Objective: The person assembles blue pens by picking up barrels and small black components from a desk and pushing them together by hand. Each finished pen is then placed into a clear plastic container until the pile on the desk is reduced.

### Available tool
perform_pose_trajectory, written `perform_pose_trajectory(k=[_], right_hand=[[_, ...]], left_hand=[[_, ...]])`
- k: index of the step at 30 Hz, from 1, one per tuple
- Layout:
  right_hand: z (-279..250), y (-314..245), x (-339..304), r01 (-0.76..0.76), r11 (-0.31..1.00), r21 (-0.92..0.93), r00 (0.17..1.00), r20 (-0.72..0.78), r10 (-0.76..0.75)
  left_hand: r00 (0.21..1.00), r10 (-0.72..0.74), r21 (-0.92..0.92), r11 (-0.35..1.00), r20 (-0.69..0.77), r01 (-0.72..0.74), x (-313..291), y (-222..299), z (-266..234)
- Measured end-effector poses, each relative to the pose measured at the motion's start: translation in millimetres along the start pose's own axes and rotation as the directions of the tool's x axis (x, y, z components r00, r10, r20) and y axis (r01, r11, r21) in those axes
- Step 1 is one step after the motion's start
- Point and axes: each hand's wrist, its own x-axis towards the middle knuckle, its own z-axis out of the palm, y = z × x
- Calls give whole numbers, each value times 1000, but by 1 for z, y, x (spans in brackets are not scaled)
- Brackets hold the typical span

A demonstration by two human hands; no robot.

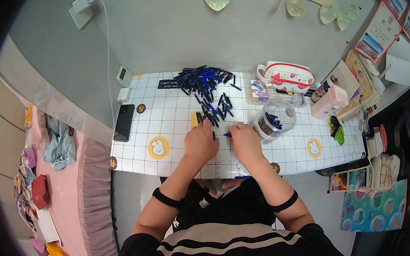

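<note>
My left hand (200,142) is at the table's front half, its fingers curled, with a short dark tube (214,135) at the thumb side. Close by, my right hand (245,142) pinches a short blue tube (227,135) at its fingertips. Beyond both hands lies a loose heap of short blue and black tubes (201,80), like ink cartridges or small pen parts. A smaller scatter of tubes (223,107) trails from it toward my fingers. Right of my right hand, a clear round plastic tub (263,130) has several of the same tubes inside.
The table has a white grid cover (165,117) with rabbit pictures. A black phone (124,123) lies at the left. Back right are a white pouch with red trim (288,76) on a clear box, and a pink holder (329,102). A pink-covered bed (66,189) stands left.
</note>
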Motion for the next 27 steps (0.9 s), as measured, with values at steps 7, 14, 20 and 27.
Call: perform_pose_trajectory(k=[7, 14, 20, 27], right_hand=[[1, 0, 0, 34, 998, 44, 999, 34, -36], [9, -2, -4, 73, 883, 464, 997, -56, -53], [11, -2, -12, -32, 699, 715, 994, -49, 96], [16, -5, -5, 61, 685, 726, 987, -145, 66]], left_hand=[[962, -43, -119, 990, 268, 78, 4, -13, -17], [954, 43, -276, 960, 297, 43, -5, -23, -21], [990, 45, -442, 897, 130, 18, -14, -26, -17], [998, -57, -694, 720, -19, 27, -15, -23, -3]])
